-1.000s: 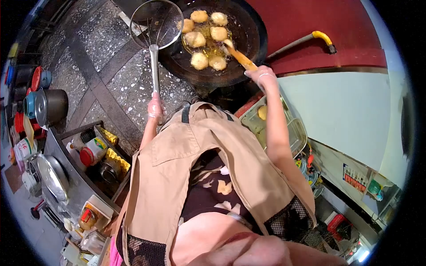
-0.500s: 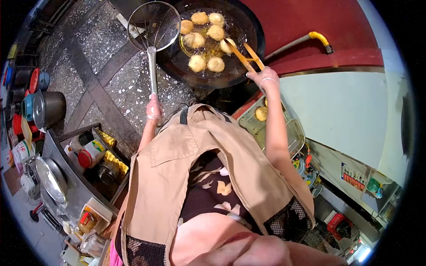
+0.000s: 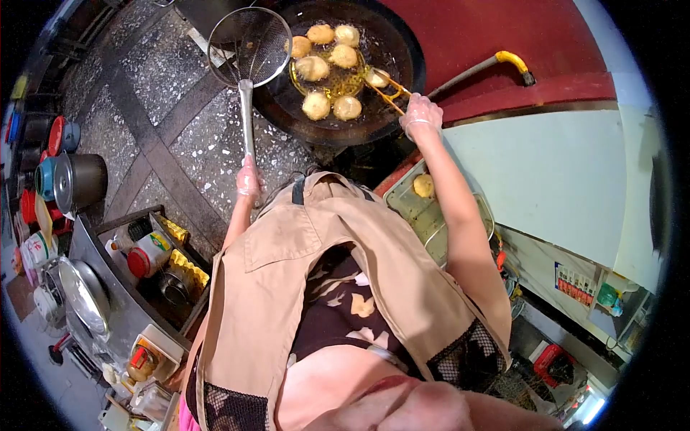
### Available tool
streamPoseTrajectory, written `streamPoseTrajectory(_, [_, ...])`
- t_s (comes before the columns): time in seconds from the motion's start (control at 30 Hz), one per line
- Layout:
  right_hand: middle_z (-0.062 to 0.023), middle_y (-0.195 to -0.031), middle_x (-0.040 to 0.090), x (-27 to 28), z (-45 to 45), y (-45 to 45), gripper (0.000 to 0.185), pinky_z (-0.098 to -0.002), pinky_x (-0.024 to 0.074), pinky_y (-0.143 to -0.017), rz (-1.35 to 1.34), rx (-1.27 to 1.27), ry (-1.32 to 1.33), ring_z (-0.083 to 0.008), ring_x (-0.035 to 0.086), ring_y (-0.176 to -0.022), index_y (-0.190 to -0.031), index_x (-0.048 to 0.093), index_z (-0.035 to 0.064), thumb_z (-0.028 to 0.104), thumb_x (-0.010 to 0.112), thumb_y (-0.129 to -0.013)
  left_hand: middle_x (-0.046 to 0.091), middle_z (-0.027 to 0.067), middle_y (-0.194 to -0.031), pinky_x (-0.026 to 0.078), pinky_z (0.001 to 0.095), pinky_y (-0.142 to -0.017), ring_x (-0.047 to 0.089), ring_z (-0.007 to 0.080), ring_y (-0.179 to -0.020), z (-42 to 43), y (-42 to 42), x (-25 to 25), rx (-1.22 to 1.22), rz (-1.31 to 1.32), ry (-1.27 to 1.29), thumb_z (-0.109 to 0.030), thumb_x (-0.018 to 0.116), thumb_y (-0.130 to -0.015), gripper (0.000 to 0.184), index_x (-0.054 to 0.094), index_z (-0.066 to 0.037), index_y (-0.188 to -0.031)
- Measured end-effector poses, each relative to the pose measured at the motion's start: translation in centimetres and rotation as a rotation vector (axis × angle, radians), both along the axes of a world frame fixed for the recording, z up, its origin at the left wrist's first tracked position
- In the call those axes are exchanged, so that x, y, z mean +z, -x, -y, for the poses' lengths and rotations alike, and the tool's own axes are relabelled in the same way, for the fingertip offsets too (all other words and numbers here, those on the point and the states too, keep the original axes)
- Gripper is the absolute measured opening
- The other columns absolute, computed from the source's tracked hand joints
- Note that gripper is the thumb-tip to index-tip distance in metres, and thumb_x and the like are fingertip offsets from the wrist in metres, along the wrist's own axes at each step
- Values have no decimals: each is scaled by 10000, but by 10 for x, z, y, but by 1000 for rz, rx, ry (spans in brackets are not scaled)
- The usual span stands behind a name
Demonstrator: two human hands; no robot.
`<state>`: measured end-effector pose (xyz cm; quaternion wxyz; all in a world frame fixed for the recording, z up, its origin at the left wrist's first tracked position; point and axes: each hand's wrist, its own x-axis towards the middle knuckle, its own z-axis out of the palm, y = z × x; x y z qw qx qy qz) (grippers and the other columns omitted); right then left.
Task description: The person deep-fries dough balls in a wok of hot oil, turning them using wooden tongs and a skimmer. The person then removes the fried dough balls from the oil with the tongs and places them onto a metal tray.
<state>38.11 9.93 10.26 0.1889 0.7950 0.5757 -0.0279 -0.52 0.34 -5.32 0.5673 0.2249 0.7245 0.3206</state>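
My left hand [image 3: 248, 179], in a clear plastic glove, is closed round the handle of a round wire-mesh skimmer [image 3: 246, 118]. Its basket hangs over the wok's left edge. In my right hand [image 3: 422, 115], gloved too, is a pair of wooden tongs [image 3: 394, 93]. The tips of the tongs sit around a pale dough cake [image 3: 377, 77] at the right of the oil; whether they grip it firmly I cannot tell. Several other round golden cakes [image 3: 312, 68] float in the bubbling oil of the large dark wok [image 3: 277, 115].
Below my right forearm stands a clear tray [image 3: 397, 195] with a fried cake [image 3: 423, 186] in it. A yellow-ended pipe [image 3: 512, 61] juts over the red counter [image 3: 460, 36]. At left are a lidded pot [image 3: 85, 179] and a drawer with a red-lidded jar [image 3: 147, 255].
My right hand has turned and shifted slightly, and the tong tips have come closer together around the right-hand cake, which moved a little right. The skimmer stays almost still.
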Motion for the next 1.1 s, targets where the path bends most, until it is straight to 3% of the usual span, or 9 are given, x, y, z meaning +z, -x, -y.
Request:
streamPoseTrajectory(0.6, [-117,-1017,600,-9,4,-29,223,-376,448,-807,61,114,-87,-261,581,-970,-1044,532,72,123,474,-835,420,31,-435,340,306,-344,428,162,-348,0,-1,0,-29,-37,-58,-649,387,-813,641,497,-74,-553])
streamPoseTrajectory(1.1, [-124,-1020,605,3,0,-26,218,-385,455,-808,65,104,-44,-274,589,-967,-1023,540,66,131,531,-815,417,48,-448,339,309,-331,419,170,-345,-1,-2,-1,29,-10,10,-643,404,-806,645,503,-45,-584])
